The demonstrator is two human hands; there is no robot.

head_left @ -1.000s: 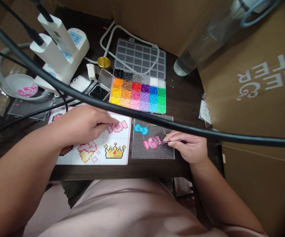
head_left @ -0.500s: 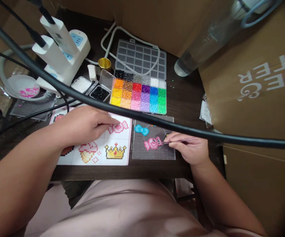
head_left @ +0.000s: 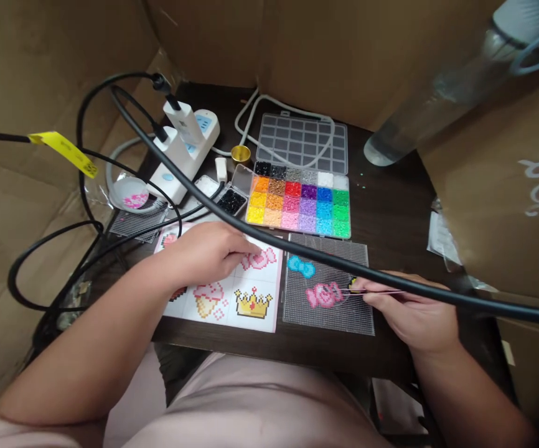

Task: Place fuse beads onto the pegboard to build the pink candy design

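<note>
My left hand (head_left: pixel 216 252) rests on the printed pattern sheet (head_left: pixel 273 305), its index finger stretched out to the pink candy picture (head_left: pixel 266 258) and the other fingers curled under. Nothing shows in it. Thin tweezers (head_left: pixel 354 292) are pinched in my right hand (head_left: pixel 421 314), their tips at the right end of a pink bead candy (head_left: pixel 324 295). This candy lies on a clear pegboard (head_left: pixel 328 320), with a blue bead bow (head_left: pixel 301 266) above it. A small yellow and black piece is partly hidden by my right fingers. Any bead in the tips is too small to make out.
A thick black cable (head_left: pixel 288 246) crosses in front of the view. Behind the sheet stands a sorted bead box (head_left: pixel 300 202) with its lid folded back. To the left are a power strip (head_left: pixel 211 127) and a dish of pink beads (head_left: pixel 124 193). A clear bottle (head_left: pixel 391 140) leans at the right.
The whole view has shifted, so the table sits further right and lower in it. My left finger stays on the candy picture, and the tweezers remain by the right end of the pink bead candy.
</note>
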